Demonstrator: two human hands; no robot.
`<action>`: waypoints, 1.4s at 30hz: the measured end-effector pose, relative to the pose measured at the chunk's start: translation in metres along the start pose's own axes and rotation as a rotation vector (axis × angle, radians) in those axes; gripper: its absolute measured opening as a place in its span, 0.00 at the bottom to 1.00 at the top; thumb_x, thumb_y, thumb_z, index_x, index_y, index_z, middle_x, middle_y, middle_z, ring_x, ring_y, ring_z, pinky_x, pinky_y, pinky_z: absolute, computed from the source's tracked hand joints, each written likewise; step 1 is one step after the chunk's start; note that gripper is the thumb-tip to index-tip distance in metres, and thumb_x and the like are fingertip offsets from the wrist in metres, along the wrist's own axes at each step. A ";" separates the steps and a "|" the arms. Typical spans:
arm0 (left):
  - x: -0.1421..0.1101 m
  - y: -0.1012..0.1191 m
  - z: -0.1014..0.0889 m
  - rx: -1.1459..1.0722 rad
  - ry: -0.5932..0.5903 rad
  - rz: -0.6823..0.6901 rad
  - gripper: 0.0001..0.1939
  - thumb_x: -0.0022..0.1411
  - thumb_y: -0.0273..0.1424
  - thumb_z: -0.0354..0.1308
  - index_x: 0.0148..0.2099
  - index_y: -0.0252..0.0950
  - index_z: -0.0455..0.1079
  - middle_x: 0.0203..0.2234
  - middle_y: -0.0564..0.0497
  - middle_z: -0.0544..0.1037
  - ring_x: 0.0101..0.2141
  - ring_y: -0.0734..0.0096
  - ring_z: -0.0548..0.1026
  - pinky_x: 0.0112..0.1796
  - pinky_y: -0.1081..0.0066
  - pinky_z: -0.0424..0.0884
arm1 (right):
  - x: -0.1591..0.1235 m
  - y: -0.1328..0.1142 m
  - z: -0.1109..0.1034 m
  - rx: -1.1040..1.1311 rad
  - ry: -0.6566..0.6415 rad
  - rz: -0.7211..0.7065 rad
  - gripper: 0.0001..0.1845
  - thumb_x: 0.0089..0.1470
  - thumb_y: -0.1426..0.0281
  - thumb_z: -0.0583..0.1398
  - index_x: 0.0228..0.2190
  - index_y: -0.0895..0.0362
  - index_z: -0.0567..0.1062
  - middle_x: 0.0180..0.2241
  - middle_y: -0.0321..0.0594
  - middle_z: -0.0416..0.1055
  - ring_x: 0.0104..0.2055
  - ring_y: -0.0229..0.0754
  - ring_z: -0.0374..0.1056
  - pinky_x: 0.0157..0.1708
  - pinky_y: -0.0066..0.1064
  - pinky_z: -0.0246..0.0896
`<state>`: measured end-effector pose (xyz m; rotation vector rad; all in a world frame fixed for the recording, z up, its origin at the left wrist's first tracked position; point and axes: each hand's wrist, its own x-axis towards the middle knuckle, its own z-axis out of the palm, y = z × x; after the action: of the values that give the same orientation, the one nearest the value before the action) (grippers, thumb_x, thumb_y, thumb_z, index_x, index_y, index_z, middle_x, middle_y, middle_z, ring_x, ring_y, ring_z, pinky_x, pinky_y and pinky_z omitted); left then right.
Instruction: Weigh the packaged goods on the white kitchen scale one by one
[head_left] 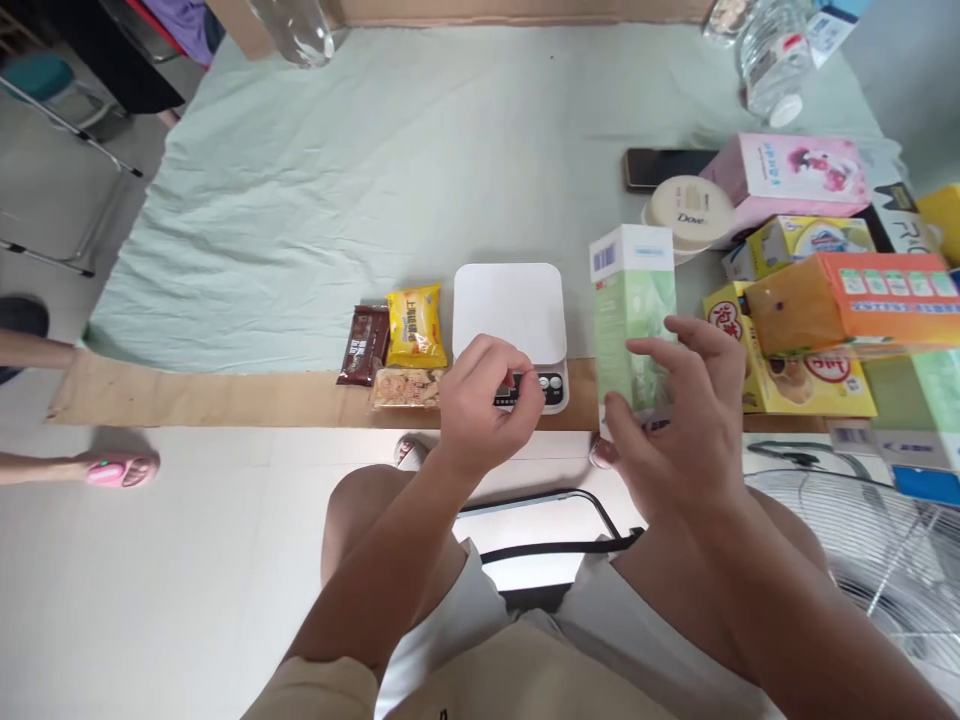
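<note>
Green-and-white box (615, 320) lies at the right hand (686, 430), whose fingers spread wide; the left hand (491, 400) curls narrow over the scale (510, 310), nothing visibly held. Apparently positioning the box; shifting it would call for a firmer pinch.

Bright, diffuse light
The floor (210, 570) looks nearly white; glints mark a clear bottle (294, 30); wide-angle stretch warps the outer edges.

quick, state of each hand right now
Left hand: closed, loosely curled over the scale.
Right hand: open, spread at the green box beside the scale; grip unclear.
</note>
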<state>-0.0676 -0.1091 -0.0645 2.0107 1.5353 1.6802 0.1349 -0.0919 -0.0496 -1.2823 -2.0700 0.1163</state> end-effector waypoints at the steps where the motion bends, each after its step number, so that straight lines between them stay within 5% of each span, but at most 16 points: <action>1: 0.000 0.000 -0.003 0.008 -0.003 -0.012 0.09 0.63 0.19 0.56 0.35 0.39 0.65 0.27 0.56 0.72 0.28 0.75 0.71 0.30 0.72 0.69 | 0.003 -0.009 0.006 0.017 0.029 -0.055 0.23 0.56 0.72 0.64 0.53 0.48 0.71 0.60 0.51 0.66 0.60 0.56 0.68 0.57 0.53 0.70; 10: -0.009 -0.010 -0.020 0.244 -0.007 -0.221 0.03 0.67 0.27 0.57 0.43 0.39 0.71 0.37 0.48 0.79 0.41 0.62 0.78 0.43 0.63 0.75 | 0.034 -0.043 0.069 0.098 -0.055 -0.050 0.23 0.56 0.70 0.62 0.53 0.50 0.72 0.60 0.52 0.66 0.56 0.56 0.72 0.45 0.49 0.76; 15: -0.012 -0.011 -0.026 0.309 -0.075 -0.267 0.09 0.70 0.31 0.55 0.50 0.37 0.72 0.50 0.42 0.79 0.52 0.59 0.79 0.51 0.60 0.77 | 0.042 -0.032 0.060 0.195 -0.049 0.054 0.19 0.61 0.61 0.61 0.52 0.51 0.73 0.58 0.52 0.70 0.60 0.55 0.71 0.48 0.50 0.77; 20: -0.008 -0.007 -0.025 0.214 -0.240 -0.316 0.20 0.76 0.42 0.50 0.59 0.33 0.70 0.60 0.34 0.73 0.62 0.51 0.73 0.60 0.53 0.74 | 0.035 -0.001 0.055 0.367 -0.174 0.402 0.19 0.64 0.57 0.57 0.53 0.51 0.72 0.54 0.49 0.77 0.55 0.53 0.77 0.52 0.54 0.77; 26: 0.001 -0.003 -0.018 0.164 -0.304 -0.457 0.34 0.73 0.57 0.46 0.67 0.38 0.64 0.66 0.33 0.65 0.65 0.44 0.70 0.53 0.51 0.78 | 0.022 0.010 0.053 0.535 -0.322 0.508 0.24 0.66 0.48 0.56 0.56 0.46 0.71 0.59 0.46 0.78 0.55 0.55 0.78 0.59 0.60 0.71; 32: 0.006 -0.006 -0.005 0.113 -0.299 -0.467 0.33 0.70 0.57 0.51 0.65 0.38 0.64 0.64 0.36 0.67 0.69 0.44 0.65 0.61 0.47 0.72 | 0.019 0.015 0.046 0.551 -0.254 0.575 0.21 0.67 0.49 0.55 0.53 0.47 0.73 0.59 0.45 0.77 0.54 0.53 0.77 0.56 0.55 0.72; 42: 0.000 -0.018 -0.004 -0.055 -0.404 -0.366 0.25 0.69 0.47 0.55 0.62 0.40 0.66 0.62 0.38 0.69 0.64 0.51 0.71 0.57 0.54 0.76 | 0.021 0.031 0.036 0.362 -0.155 0.582 0.19 0.64 0.57 0.56 0.52 0.51 0.75 0.53 0.48 0.79 0.54 0.55 0.77 0.51 0.53 0.74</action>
<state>-0.0822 -0.1026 -0.0745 1.7636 1.5642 1.0897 0.1313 -0.0496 -0.0789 -1.6318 -1.6305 0.8315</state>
